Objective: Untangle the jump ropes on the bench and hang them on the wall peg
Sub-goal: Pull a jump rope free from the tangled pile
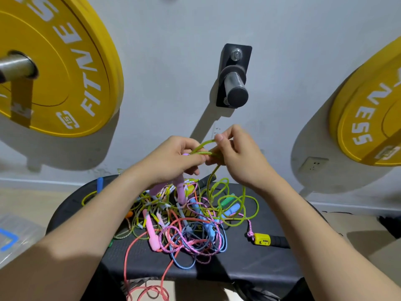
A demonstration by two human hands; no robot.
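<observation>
Both your hands are raised over the desk (249, 263), in front of the wall and below the wall peg (236, 88), which is bare. Your left hand (173, 157) curls its fingers (195, 158) round a doubled stretch of the yellow-green rope (201, 152). Your right hand (236, 157) pinches the same loop between thumb and fingertips just beside it, so the two hands nearly touch. From your right hand the rope drops down and spreads in wide loops over the far right part of the desk. Lilac handles (180, 190) hang just under your left hand; you cannot tell whether it grips them. The pile of jump ropes (184, 224) lies knotted on the middle of the desk: pink, blue, coral, speckled and beaded cords cross one another. One coral cord (128, 257) trails over the near edge. A yellow handle (261, 238) lies apart to the right of the pile, and a blue handle (99, 184) stands at the far left edge. Yellow weight plates (65, 61) hang on the wall at either side of the peg.
</observation>
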